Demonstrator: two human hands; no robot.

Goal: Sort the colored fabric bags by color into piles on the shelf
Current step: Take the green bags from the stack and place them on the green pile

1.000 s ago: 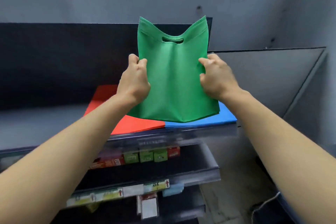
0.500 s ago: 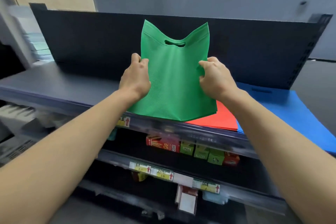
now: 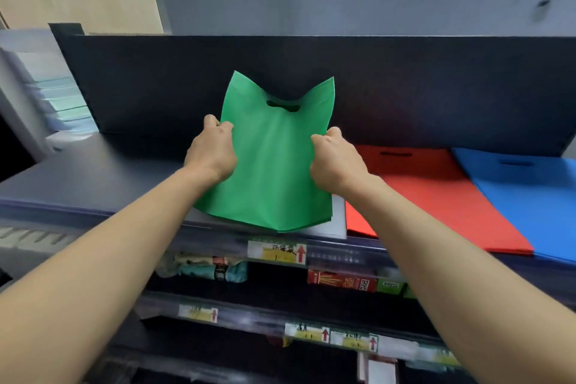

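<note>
I hold a green fabric bag (image 3: 274, 165) up by its two side edges, handle slot at the top. My left hand (image 3: 213, 151) pinches its left edge and my right hand (image 3: 335, 162) pinches its right edge. The bag hangs tilted over the front of the dark top shelf (image 3: 93, 178), its bottom edge above a white pile (image 3: 338, 221) that is mostly hidden. To the right lies a red bag pile (image 3: 436, 196), and beside that a blue bag pile (image 3: 530, 196).
A dark back panel (image 3: 405, 87) rises behind the shelf. Lower shelves hold boxed and wrapped goods (image 3: 343, 280) behind price labels (image 3: 277, 251). A stack of pale trays (image 3: 53, 97) stands at the far left.
The view has swung left, so the red and blue piles now sit further right. The green bag has moved left past the red pile and a little lower, over the white pile.
</note>
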